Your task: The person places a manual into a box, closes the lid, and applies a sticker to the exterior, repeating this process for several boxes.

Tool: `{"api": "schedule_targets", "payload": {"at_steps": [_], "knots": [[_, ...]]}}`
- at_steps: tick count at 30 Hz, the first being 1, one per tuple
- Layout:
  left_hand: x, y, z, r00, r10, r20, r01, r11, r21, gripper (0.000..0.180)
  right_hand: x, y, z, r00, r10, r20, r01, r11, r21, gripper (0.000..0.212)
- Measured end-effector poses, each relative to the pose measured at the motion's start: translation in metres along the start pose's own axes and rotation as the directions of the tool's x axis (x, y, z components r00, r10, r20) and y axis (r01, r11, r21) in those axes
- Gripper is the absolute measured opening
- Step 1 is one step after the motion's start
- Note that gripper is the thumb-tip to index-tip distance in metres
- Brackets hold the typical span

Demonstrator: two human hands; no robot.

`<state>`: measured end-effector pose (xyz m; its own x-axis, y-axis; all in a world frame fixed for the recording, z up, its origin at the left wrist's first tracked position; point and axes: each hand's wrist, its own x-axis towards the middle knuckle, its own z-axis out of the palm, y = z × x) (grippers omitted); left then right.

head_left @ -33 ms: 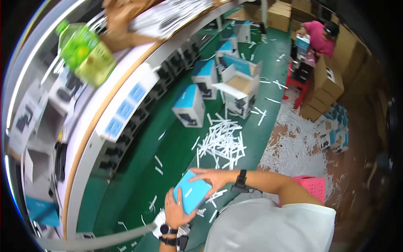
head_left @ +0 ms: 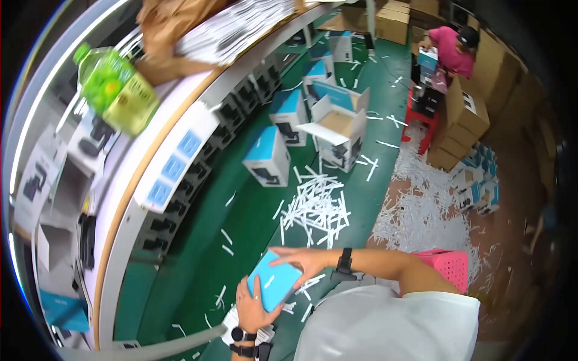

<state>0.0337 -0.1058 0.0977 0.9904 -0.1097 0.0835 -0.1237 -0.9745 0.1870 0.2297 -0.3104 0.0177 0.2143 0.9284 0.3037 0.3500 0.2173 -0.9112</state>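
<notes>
Both left hand (head_left: 253, 305) and right hand (head_left: 308, 260) steadying, grip spread but clasping bright-blue rectangular cardboard box (head_left: 274, 281); lifting likely calls for even pressure.

- long green counter (head_left: 201, 246) down the middle
- pale shelf (head_left: 108, 198) with tan edging, left side
- super bright strip light (head_left: 90, 27)
- brownish floor (head_left: 512, 234) off right

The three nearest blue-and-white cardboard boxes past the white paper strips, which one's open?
The rightmost blue-and-white cardboard box: its flaps stand apart, showing brown inside, while the left box and middle box have flat, closed blue tops.
</notes>
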Motion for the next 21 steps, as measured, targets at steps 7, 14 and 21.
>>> {"api": "schedule_targets", "payload": {"at_steps": [7,14,21], "knots": [[0.062,-0.043,-0.007,0.937,-0.208,-0.281,0.219,0.976,0.007,0.087,-0.062,0.033,-0.064,0.685,0.133,-0.716,-0.472,0.83,-0.297,0.02],[0.163,-0.192,0.044,0.77,-0.547,-0.329,0.617,0.769,0.168,0.066,-0.066,-0.025,-0.313,0.616,-0.297,-0.73,-0.692,0.239,-0.681,0.038],[0.111,-0.191,0.032,0.788,-0.397,-0.47,0.452,0.892,0.005,0.055,-0.071,-0.059,-0.312,0.837,0.082,-0.541,-0.545,0.033,-0.838,0.01]]}}
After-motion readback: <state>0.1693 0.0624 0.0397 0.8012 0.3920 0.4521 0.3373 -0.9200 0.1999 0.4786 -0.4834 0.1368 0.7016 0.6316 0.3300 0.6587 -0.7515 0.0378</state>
